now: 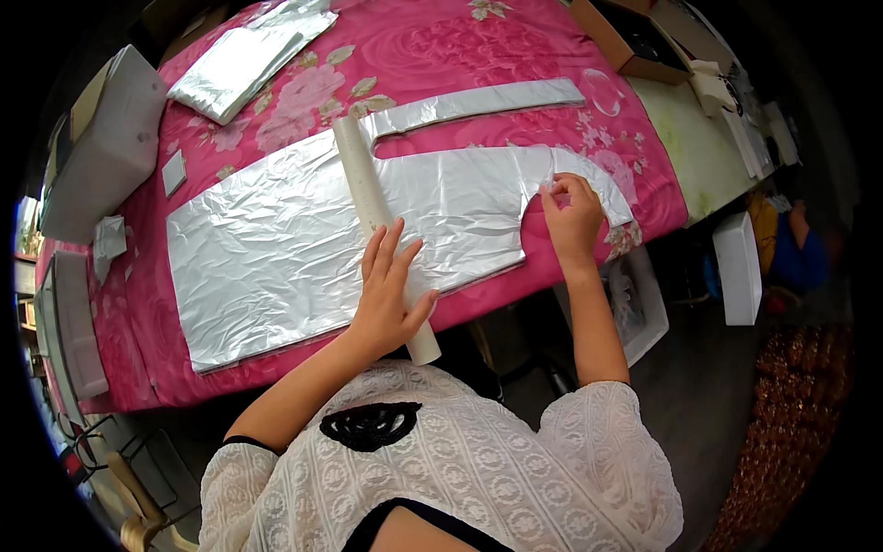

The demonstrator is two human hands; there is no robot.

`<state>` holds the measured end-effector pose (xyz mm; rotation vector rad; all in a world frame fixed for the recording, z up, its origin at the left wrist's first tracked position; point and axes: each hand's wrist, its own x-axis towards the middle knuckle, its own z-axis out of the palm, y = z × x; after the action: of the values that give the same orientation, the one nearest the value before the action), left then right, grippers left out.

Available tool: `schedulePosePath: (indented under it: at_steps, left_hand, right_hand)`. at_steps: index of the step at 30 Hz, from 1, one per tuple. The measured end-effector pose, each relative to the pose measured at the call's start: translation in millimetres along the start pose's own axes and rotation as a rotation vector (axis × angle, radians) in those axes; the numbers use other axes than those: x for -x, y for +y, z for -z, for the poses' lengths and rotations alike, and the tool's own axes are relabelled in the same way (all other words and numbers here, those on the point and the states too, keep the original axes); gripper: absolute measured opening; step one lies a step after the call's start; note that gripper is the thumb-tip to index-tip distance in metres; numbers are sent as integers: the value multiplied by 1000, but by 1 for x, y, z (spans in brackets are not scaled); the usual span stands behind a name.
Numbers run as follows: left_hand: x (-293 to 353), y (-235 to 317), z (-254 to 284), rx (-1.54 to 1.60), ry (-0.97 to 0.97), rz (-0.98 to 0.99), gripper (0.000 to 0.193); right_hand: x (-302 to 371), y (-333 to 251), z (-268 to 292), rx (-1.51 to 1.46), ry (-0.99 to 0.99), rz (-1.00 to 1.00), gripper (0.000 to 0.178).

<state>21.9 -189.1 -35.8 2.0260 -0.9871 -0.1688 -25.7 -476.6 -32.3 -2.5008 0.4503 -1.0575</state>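
Observation:
A large crinkled sheet of silver foil (276,248) lies spread on the pink flowered tablecloth (414,46). A long white cardboard tube (363,184) lies across the foil, from the far side toward me. My left hand (386,294) rests flat on the near part of the tube, fingers spread. My right hand (570,216) pinches the foil's curved right edge (607,189) between thumb and fingers, lifting it slightly.
A narrow foil strip (478,101) lies beyond the sheet. Folded foil pieces (239,60) sit at the far left. White boxes (106,147) stand along the left edge, a brown box (625,37) at the far right, a white bin (736,267) on the floor.

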Motion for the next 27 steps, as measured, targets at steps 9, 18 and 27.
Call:
schedulePosePath:
  at_steps: [9,18,27]
  left_hand:
    - [6,-53,95,981,-244,816,16]
    - [99,-165,250,328,-39,1094,13]
    - [22,-83,162,-445,235,25,34]
  right_hand:
    - [76,-182,-7,-757,-623,359,30]
    - [100,-162,6,-104,-998,-285,45]
    - [106,-161,7,-196,-1090,-408,46]
